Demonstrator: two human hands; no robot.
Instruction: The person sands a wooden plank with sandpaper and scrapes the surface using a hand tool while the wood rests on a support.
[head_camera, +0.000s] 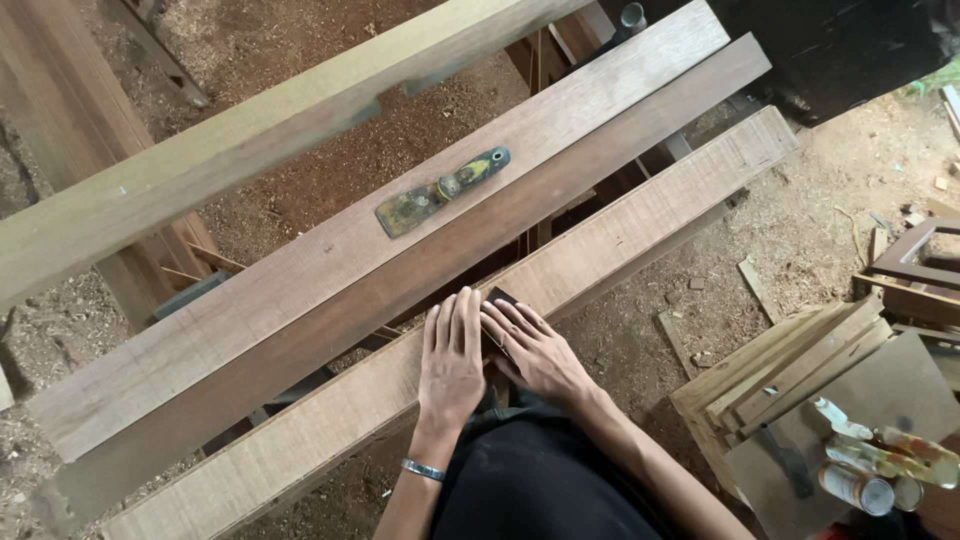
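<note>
My left hand (452, 355) lies flat, fingers together, on a long pale wooden plank (640, 215) that runs diagonally in front of me. My right hand (533, 345) lies beside it, fingers pressed down on a small dark block or sanding pad (500, 296) at the plank's far edge. A metal bracelet (423, 469) is on my left wrist. On a wider brown board (300, 280) beyond lies a worn putty knife (442, 190) with a green-yellow handle.
A darker board (560, 165) sits between the two planks. A pale beam with a notch (250, 125) crosses at upper left. Stacked wood pieces (790, 365), bottles and a can (870, 470) sit at lower right. Sawdust covers the floor.
</note>
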